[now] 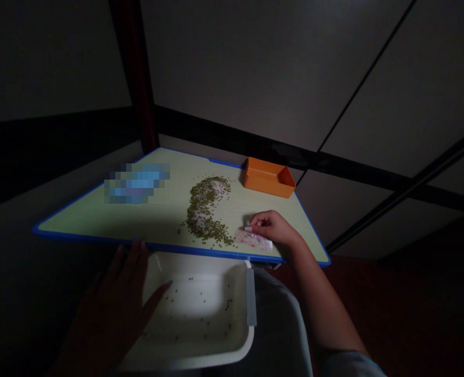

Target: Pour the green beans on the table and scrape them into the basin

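My right hand [271, 228] is above the right part of the board table, its fingers curled and pressed together. Beneath the fingertips lies a small, flat pink-and-white patterned packet [252, 239]; whether they pinch it or something tiny is unclear. Left of it spreads a curved heap of small green beans [200, 209], with paler grains among them. In shadow, my left hand [116, 303] has its fingers apart, tips at the table's front edge and thumb over a white basin [200, 361]. A few scattered beans lie inside that basin.
The pale table [98, 214] has a blue rim. An orange open box [269, 179] stands at its back right corner. A pixelated blue item [137, 183] lies at the left. Walls or cabinet panels close in behind, and grey cloth [279, 319] shows right of the basin.
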### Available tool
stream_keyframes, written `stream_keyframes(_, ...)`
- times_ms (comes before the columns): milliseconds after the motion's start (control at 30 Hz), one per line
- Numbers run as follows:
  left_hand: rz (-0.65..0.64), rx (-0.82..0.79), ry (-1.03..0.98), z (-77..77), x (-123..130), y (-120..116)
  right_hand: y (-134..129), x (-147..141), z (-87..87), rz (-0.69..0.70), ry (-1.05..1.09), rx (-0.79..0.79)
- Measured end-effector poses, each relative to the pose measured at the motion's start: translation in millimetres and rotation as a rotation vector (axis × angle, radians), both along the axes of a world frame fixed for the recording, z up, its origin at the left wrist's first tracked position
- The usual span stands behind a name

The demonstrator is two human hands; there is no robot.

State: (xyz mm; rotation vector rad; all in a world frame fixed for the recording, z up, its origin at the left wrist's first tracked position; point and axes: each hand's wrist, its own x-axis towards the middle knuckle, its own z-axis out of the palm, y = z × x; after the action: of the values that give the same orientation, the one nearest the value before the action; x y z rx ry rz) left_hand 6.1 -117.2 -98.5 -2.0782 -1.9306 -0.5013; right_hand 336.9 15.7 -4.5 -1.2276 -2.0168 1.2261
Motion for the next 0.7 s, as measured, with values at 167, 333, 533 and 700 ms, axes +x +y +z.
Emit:
stream_keyframes(167, 0.000, 0.018, 0.016, -2.6, -1.4, 1.5, 1.3, 2.2, 0.1, -0.029, 0.000, 0.015)
stream_keyframes(333, 0.016, 0.018, 0.036, -5.1, -2.5, 1.6, 2.7, 3.3, -0.3, -0.068, -0.007, 0.061)
stream_keyframes(533, 0.005, 0.057, 0.041, -6.1, -1.3, 1.4, 4.6, -2.7, -4.0, -0.105, -0.132, 0.227)
stream_keyframes(700, -0.012, 0.067, 0.060, -6.9, -2.0, 2.3, 7.6, -4.9, -8.1, -0.057, -0.128, 0.320)
